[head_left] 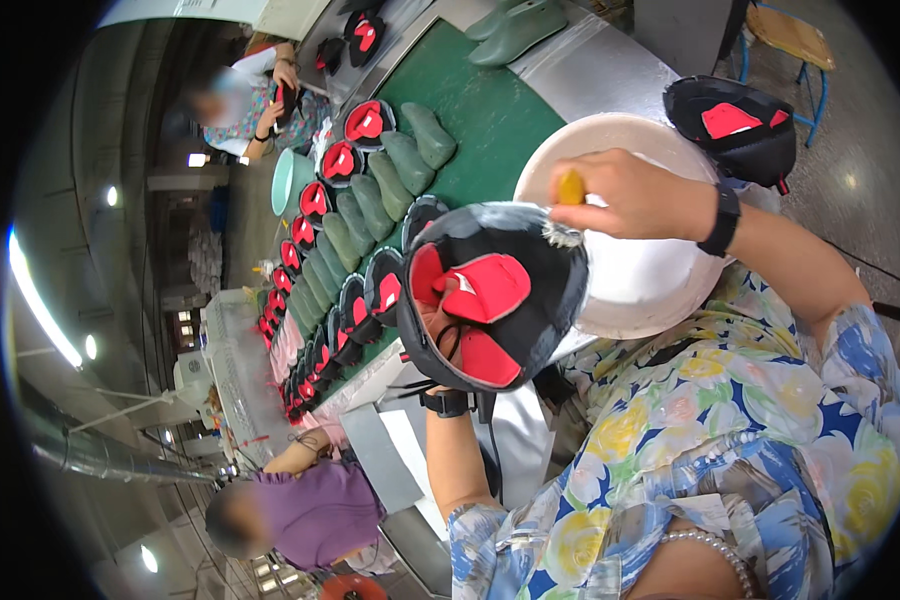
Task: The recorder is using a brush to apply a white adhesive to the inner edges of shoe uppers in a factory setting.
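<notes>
The left hand [439, 325] holds up the black shoe upper [555, 295], fingers partly hidden inside near 8 o'clock, probably steadying its rim against the bristles. The right hand's fingers pinch the yellow-handled brush [571, 188], its tip touching that rim at 1 o'clock; the upper lies toward 7 o'clock from them. The basin [610, 124], at 2 o'clock, seems placed for easy reach.

The hands [635, 195] are viewed from above at close range, from the wearer's head, in wide fisheye, with the green table [500, 110] taken in beyond.
</notes>
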Demonstrator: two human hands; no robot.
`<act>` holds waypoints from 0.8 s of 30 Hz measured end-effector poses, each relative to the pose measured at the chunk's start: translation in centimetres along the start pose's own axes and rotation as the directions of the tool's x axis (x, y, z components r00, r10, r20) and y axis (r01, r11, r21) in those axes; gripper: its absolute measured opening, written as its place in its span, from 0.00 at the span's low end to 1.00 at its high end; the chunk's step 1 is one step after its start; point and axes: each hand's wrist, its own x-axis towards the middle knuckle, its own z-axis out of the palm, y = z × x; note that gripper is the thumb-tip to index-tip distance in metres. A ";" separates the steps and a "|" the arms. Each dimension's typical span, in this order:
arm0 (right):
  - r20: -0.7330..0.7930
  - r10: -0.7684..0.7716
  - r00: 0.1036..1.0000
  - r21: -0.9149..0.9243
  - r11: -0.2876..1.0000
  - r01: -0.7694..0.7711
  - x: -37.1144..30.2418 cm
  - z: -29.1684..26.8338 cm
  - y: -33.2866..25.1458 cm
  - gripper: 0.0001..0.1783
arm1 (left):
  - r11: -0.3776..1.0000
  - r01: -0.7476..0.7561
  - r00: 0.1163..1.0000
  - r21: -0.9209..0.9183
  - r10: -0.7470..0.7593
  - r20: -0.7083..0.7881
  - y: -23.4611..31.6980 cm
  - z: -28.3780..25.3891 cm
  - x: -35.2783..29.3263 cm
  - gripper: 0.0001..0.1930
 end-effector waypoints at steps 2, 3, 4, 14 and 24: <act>-0.079 0.072 0.994 0.065 0.996 -0.067 -1.1 0.2 -0.5 0.10 | 0.996 -0.087 0.989 0.028 0.090 -0.120 -0.3 -0.1 0.6 0.28; -0.167 0.147 0.975 0.126 0.984 -0.127 -1.4 0.4 -1.4 0.10 | 0.990 -0.135 0.974 0.050 0.142 -0.179 -0.1 -0.2 0.5 0.28; -0.226 0.137 0.965 0.202 0.975 -0.091 -1.5 1.0 -2.3 0.10 | 0.981 -0.180 0.952 0.075 0.193 -0.237 0.1 -0.5 0.2 0.29; -0.140 -0.084 0.987 0.160 0.981 0.106 -3.6 4.2 -2.7 0.12 | 0.969 -0.216 0.933 -0.123 0.168 -0.318 -0.1 1.3 -0.8 0.24; -0.283 0.382 0.880 0.088 0.924 -0.373 1.7 0.1 2.2 0.18 | 0.927 -0.324 0.916 0.189 0.357 -0.182 -0.6 5.7 -3.5 0.26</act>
